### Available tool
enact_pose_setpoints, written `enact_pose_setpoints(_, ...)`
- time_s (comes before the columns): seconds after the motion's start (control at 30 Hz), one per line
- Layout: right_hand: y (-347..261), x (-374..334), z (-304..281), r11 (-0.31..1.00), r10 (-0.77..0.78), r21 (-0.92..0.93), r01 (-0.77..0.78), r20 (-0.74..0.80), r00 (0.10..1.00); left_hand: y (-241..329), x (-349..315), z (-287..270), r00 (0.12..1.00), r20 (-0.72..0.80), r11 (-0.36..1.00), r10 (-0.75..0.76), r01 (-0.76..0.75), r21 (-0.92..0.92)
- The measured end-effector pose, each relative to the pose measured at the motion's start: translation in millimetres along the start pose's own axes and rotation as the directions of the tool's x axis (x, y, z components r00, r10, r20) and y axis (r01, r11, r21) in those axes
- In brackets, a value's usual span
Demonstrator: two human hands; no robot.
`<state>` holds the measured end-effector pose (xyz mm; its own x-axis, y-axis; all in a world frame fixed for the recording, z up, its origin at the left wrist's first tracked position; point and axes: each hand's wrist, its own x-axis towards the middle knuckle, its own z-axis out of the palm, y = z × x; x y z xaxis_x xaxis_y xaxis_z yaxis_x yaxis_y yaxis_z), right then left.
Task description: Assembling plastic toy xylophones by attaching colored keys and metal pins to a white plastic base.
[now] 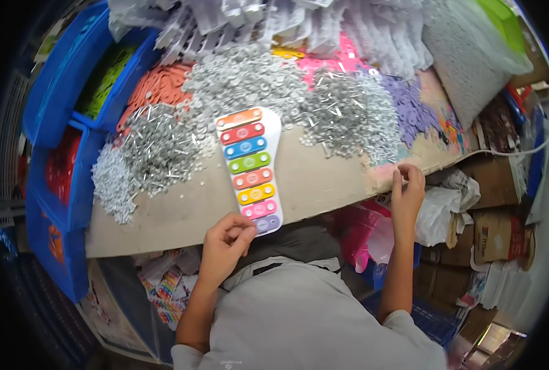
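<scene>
Your toy xylophone (pixel 251 163) lies on the worktop (pixel 324 179) in front of you, its narrower end at the near edge, with eight coloured bars running from orange at the far end to purple at the near end on a white base. Your left hand (pixel 228 242) is at that near end, fingers curled and thumb close to the forefinger, partly covering the purple bar; you can't tell from this view whether it pinches anything. Your right hand (pixel 408 185) is well apart from the xylophone, by the worktop's front edge on the right, half curled with thumb and forefinger near each other; whether something small sits between them can't be told. Beyond the xylophone is a heap of pale discs (pixel 243 77), with silvery pins (pixel 160 151) to its left and purple bars (pixel 412 106) off to the right.
</scene>
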<state>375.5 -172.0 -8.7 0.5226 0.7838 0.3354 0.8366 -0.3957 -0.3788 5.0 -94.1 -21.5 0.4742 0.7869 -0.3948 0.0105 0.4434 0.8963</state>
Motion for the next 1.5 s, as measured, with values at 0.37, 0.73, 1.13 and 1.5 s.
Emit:
enact_pose_setpoints(0.37,18,21,19,0.994,-0.043,-0.095,0.046,0.042,0.998,3,-1,4,0.998,-0.049,1.000,-0.024,0.025,0.001)
enact_pose_setpoints(0.73,-99,-24,16,0.748,0.001,0.624,-0.226,0.340,0.941,-6,-1,5,0.991,-0.131,0.998,-0.027,0.035,0.057)
enact_pose_setpoints(1.13,-157,-58,38,0.560,-0.195,0.664,-0.496,0.687,0.700,0,-1,7,0.992,0.032,0.991,-0.123,0.125,-0.045)
enact_pose_setpoints(1.5,-161,-57,37,0.721,-0.189,0.602,-0.342,0.646,0.740,-5,1,5,0.992,0.065,0.991,-0.110,0.114,-0.065)
